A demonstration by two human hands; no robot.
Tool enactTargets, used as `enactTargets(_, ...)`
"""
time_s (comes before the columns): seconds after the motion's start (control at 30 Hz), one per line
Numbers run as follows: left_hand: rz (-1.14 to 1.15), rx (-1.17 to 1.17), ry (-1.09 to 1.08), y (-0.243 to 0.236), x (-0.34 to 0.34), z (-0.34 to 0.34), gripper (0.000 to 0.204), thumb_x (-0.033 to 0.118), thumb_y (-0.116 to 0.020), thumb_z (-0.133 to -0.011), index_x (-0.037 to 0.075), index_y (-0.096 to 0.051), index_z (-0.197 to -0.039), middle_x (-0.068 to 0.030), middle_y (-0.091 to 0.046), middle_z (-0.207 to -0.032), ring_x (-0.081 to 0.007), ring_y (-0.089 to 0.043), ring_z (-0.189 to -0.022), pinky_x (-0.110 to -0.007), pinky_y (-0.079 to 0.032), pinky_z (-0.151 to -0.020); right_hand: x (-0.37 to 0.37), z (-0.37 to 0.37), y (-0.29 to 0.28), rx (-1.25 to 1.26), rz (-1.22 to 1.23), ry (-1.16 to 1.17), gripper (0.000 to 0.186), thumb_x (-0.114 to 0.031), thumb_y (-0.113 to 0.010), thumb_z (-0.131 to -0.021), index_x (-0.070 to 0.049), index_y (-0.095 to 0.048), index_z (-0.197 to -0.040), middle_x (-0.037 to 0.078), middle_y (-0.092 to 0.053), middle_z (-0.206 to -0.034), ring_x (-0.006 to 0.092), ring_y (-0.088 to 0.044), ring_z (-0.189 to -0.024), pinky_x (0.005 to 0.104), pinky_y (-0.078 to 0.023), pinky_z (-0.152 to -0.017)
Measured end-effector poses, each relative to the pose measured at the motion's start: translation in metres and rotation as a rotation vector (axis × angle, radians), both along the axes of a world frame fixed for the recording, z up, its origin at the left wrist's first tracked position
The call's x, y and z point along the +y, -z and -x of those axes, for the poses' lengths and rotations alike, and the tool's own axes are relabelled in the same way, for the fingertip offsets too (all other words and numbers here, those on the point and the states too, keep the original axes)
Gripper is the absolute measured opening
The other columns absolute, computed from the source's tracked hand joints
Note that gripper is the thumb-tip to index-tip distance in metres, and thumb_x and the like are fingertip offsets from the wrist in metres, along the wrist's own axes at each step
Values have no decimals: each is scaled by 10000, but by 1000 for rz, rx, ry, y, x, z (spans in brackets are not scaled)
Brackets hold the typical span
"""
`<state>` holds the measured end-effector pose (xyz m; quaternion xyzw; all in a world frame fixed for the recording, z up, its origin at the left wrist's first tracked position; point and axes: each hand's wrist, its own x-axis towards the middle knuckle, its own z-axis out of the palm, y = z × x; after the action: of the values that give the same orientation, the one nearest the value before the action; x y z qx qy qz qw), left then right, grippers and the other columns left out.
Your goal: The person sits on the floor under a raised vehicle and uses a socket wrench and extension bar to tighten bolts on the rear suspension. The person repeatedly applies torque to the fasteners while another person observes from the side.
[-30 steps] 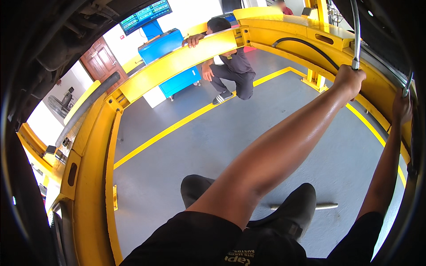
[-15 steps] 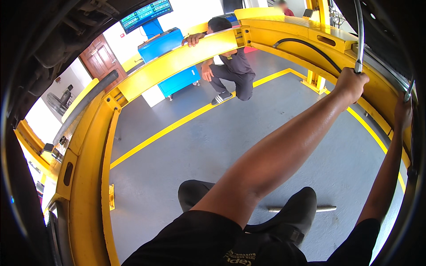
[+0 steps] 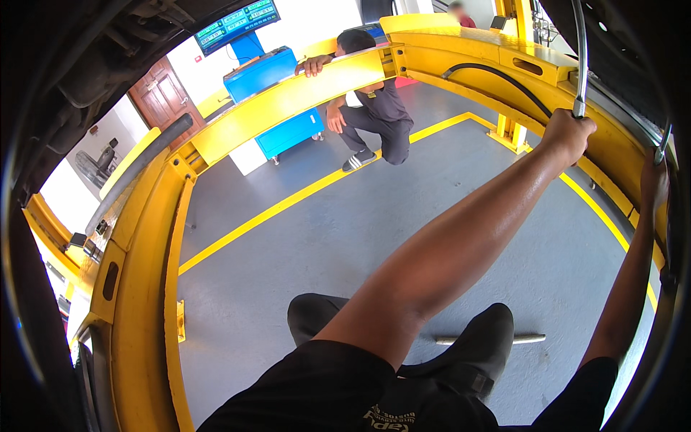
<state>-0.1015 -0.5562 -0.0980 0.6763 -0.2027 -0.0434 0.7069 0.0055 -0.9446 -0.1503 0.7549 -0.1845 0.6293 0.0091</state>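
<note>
My left hand is closed around the lower end of a long chrome wrench, which rises toward the dark vehicle underside at the upper right. Beside the yellow lift beam, my right hand grips the end of a second chrome wrench. The far ends of both tools are hidden or out of the picture. My left arm reaches across the middle of the view; the right one runs up along the right edge.
A yellow lift frame curves around me. Beyond it a co-worker crouches, one hand on the beam, near a blue cabinet. A black hose lies along the beam. On the grey floor, a pale rod lies by my knee.
My left hand and its wrench have shifted very slightly to the left. The right hand and the co-worker look almost unchanged.
</note>
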Motion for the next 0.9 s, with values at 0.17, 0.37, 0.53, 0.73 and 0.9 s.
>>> enactTargets(0.17,-22,-24,-3,0,2,-1,296,364,-546,-958,83,-494,-884,-13,-484,-641,-108,-442,-482,-306,-451,-500,12,7,-3,-13,-10,-64,621,-650,-440,-923,-114,-686,-1115,135,-706,-1067,366,-677,-938,494,-523,-768)
enactTargets(0.37,116,16,192,8,3,-9,618,683,-299,-970,118,-451,-771,-14,-458,-583,-124,-477,-495,-311,-486,-554,-7,10,1,50,-114,-98,622,-644,-473,-913,-101,-691,-1122,152,-706,-1045,336,-684,-924,467,-526,-779)
enactTargets(0.53,342,-30,257,18,11,-36,630,690,-278,-968,128,-458,-747,-125,-653,-693,-221,-689,-662,-334,-543,-618,11,-26,2,15,-222,-246,584,-572,-506,-934,-91,-638,-1238,159,-701,-1017,278,-685,-920,372,-532,-807)
enactTargets(0.73,315,79,339,17,3,-15,611,701,-358,-950,148,-423,-700,1,-443,-531,-129,-430,-418,-290,-374,-463,-40,-46,10,60,-118,24,433,-452,-481,-964,-159,-598,-1260,165,-689,-1014,334,-680,-930,400,-544,-762)
enactTargets(0.9,356,73,504,5,-14,-9,571,645,-367,-975,123,-499,-783,43,-333,-531,-71,-305,-424,-270,-299,-455,-103,-29,-11,52,-225,132,560,-689,-392,-896,-345,-603,-1285,36,-705,-1130,316,-665,-1011,483,-494,-833)
